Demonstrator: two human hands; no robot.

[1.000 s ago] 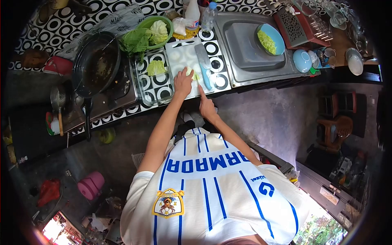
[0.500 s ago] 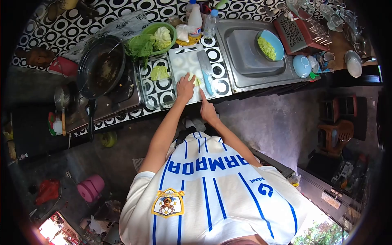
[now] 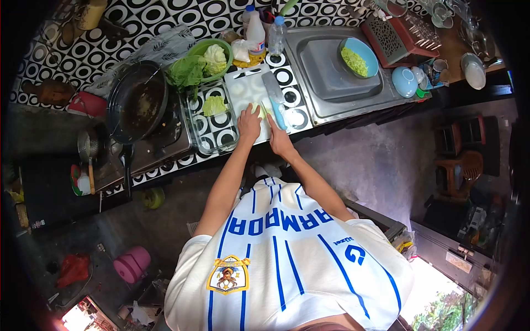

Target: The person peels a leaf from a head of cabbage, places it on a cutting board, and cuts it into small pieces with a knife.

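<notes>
A pale green cabbage leaf (image 3: 263, 111) lies on the white cutting board (image 3: 243, 88), partly covered by my fingers. My left hand (image 3: 250, 122) presses on it from the left with bent fingers. From the right, my right hand (image 3: 280, 139) has its fingertips together at the leaf's edge. Just beyond those fingertips, a knife (image 3: 273, 88) with a light blue handle rests flat along the board's right side. Left of the board, another cabbage piece (image 3: 215, 106) sits in a clear glass tray (image 3: 208, 148).
A green basin (image 3: 228, 45) of cabbage and leafy greens stands behind. Bottles (image 3: 255, 34) are beside it. To the right, a blue bowl (image 3: 371, 54) of shredded greens rests over the sink (image 3: 314, 113). A black wok (image 3: 138, 99) occupies the stove on the left.
My right hand has moved up against the cabbage leaf, its pointing finger now drawn in. My left hand stays on the leaf. The whole view has shifted slightly.
</notes>
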